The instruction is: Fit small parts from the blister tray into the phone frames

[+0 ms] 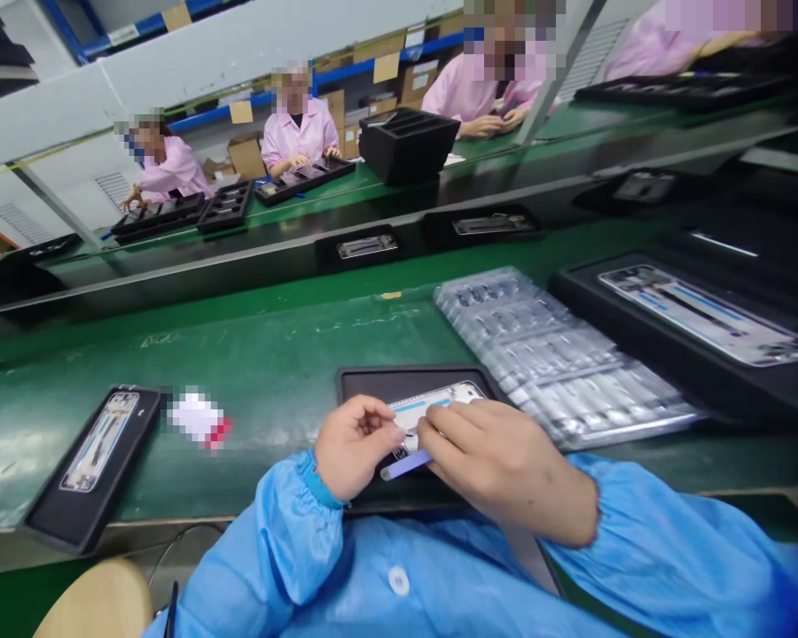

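In front of me a phone housing with blue strips lies in a black tray. My left hand is over the housing's near left part, thumb and fingers pinched together; what they hold, if anything, is too small to make out. My right hand covers the housing's right part, its fingers closed around a flat lavender stick. The stick's rounded tip points left, just below my left thumb. Both hands hide much of the housing.
Right of the tray lies a clear plastic blister tray, beside stacked black trays with another housing. A black tray with a housing sits at left. Trays rest on the line beyond. Co-workers in pink sit opposite. A stool is lower left.
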A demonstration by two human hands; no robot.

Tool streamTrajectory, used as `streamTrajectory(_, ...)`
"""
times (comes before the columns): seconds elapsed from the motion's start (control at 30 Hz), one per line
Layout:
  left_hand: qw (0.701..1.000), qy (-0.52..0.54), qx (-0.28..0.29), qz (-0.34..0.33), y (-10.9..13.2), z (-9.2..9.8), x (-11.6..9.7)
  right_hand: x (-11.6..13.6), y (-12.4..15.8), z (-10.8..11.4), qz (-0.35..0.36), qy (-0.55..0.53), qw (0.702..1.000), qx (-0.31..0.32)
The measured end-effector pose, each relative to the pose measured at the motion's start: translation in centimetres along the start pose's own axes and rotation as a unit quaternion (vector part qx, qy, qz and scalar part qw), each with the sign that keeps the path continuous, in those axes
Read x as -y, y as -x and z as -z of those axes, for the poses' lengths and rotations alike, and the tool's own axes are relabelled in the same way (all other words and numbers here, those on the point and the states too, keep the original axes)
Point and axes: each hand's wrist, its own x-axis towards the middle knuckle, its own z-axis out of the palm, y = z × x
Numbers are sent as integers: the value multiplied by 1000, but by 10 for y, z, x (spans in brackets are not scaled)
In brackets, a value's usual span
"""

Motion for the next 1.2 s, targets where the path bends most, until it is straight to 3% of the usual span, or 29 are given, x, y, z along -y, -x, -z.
streamTrajectory(0.13, 1000, -25, 9, 0, 3, -3, -1, 2, 4, 5, -6, -19, 1000, -3)
streamTrajectory(0.27, 984, -170, 12, -53, 15, -2, 0, 3, 12, 11, -111, -124, 986, -12)
streamTrajectory(0.4, 948, -297, 40, -111, 29, -4, 7, 7, 22, 6, -162, -288, 941, 74)
streamTrajectory(0.5, 944, -312, 41, -97, 36, -9, 12, 12, 30, -1, -174, -376, 905, 100)
streamTrajectory(0.6, 944, -315, 40, -89, 40, -13, 17, 17, 36, -5, -213, -393, 892, 72)
streamTrajectory(0.7, 940, -311, 39, -133, 41, -17, 22, 19, 38, -6, -262, -393, 879, 61)
streamTrajectory(0.87, 934, -326, 34, -140, 39, -25, 24, 16, 41, -5, -278, -421, 861, 57)
streamTrajectory(1.0, 918, -365, 14, -156, 23, -26, 21, 6, 49, -5, -261, -377, 888, 34)
streamTrajectory(1.1, 860, -480, 21, -169, 2, -19, 21, -7, 59, -6, -228, -261, 938, 16)
streamTrajectory(1.2, 812, -567, 81, -114, -13, -7, 21, -20, 69, -7, -196, -157, 968, 14)
